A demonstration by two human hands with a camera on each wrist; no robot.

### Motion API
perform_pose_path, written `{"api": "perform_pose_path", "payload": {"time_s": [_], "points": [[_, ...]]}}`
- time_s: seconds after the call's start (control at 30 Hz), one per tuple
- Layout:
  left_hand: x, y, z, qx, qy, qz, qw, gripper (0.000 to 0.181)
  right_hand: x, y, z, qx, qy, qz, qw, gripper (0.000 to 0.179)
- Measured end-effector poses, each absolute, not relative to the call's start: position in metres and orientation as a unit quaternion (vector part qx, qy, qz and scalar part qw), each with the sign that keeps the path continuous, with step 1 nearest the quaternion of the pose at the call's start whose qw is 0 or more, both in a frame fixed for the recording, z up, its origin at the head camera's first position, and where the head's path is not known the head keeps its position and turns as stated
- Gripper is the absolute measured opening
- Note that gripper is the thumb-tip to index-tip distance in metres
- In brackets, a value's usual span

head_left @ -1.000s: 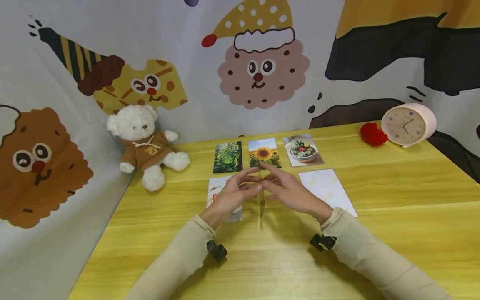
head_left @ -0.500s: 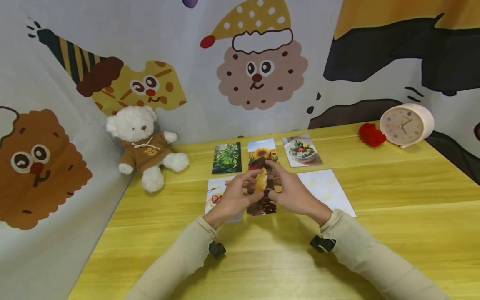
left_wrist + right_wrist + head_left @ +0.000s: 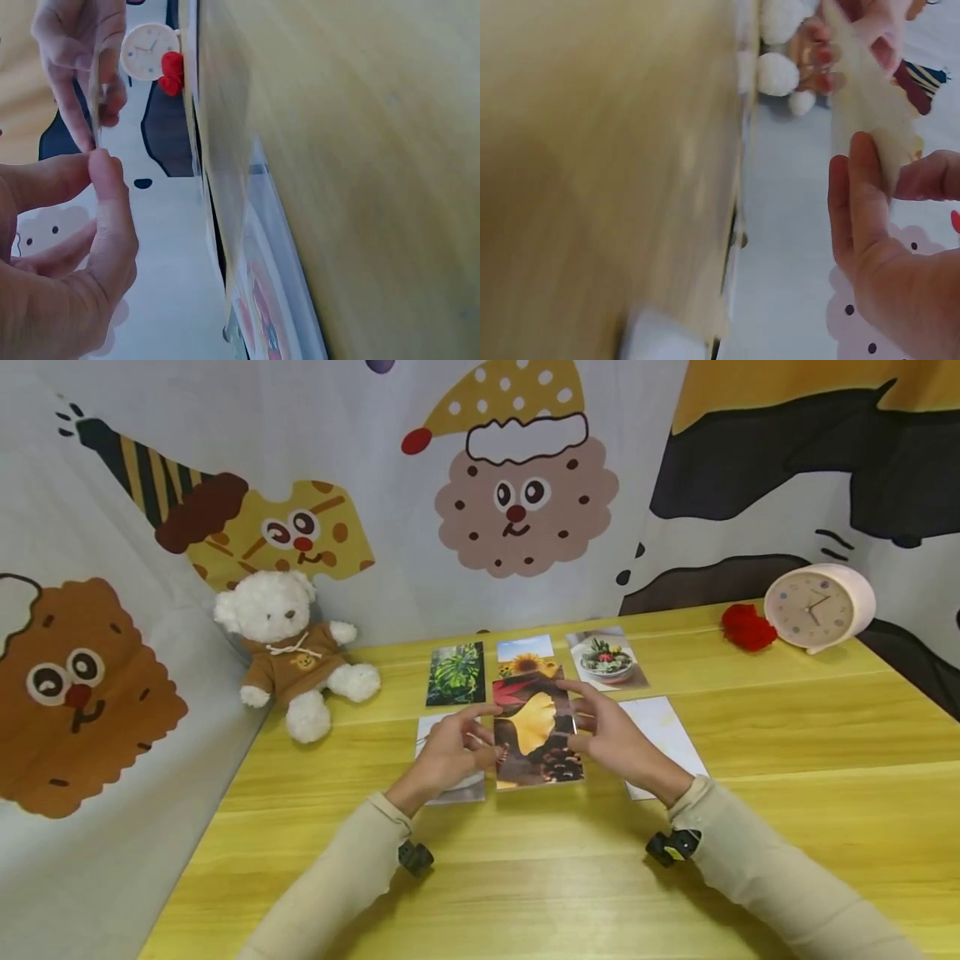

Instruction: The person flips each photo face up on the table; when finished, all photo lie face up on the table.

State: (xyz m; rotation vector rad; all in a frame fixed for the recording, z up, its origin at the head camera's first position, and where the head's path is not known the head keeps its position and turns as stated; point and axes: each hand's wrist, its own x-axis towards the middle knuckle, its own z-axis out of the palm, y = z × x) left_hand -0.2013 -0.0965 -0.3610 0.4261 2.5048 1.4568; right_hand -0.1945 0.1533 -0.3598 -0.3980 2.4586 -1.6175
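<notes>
A photo card with a yellow ginkgo leaf (image 3: 534, 727) is held up above the table between both hands, its picture facing the head camera. My left hand (image 3: 448, 752) pinches its left edge between thumb and fingers. The right hand (image 3: 621, 739) pinches the opposite edge. In the left wrist view the card (image 3: 95, 90) appears nearly edge-on; its pale back (image 3: 871, 105) shows in the right wrist view. Behind it lies a sunflower card (image 3: 527, 662), its lower part covered. A dessert card (image 3: 459, 793) lies partly hidden under the left hand, and a mostly white card (image 3: 667, 727) beyond the right.
A green leaf card (image 3: 456, 674) and a succulent bowl card (image 3: 607, 660) lie in the back row on the wooden table (image 3: 525, 877). At the back left sits a white teddy bear (image 3: 288, 652). A red fluffy object (image 3: 747, 627) and a round clock (image 3: 813, 607) stand back right.
The ginkgo card has turned from edge-on to showing its full picture to the head camera. Both hands have moved apart, staying on its edges.
</notes>
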Motion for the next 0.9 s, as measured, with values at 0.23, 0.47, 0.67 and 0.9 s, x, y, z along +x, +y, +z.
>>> {"api": "perform_pose_path", "payload": {"time_s": [0.23, 0.47, 0.67, 0.9], "points": [[-0.202, -0.091, -0.364, 0.132, 0.850, 0.491, 0.134, 0.057, -0.198, 0.160, -0.367, -0.153, 0.879, -0.446, 0.075, 0.077], [-0.209, -0.089, -0.368, 0.126, 0.879, 0.429, 0.162, 0.058, -0.202, 0.161, -0.376, -0.169, 0.909, -0.366, 0.108, 0.077], [-0.213, -0.090, -0.374, 0.125, 0.871, 0.428, 0.208, 0.061, -0.205, 0.154, -0.379, -0.174, 0.923, -0.318, 0.129, 0.078], [-0.217, -0.090, -0.373, 0.151, 0.896, 0.367, 0.200, 0.064, -0.207, 0.142, -0.374, -0.157, 0.941, -0.257, 0.153, 0.080]]}}
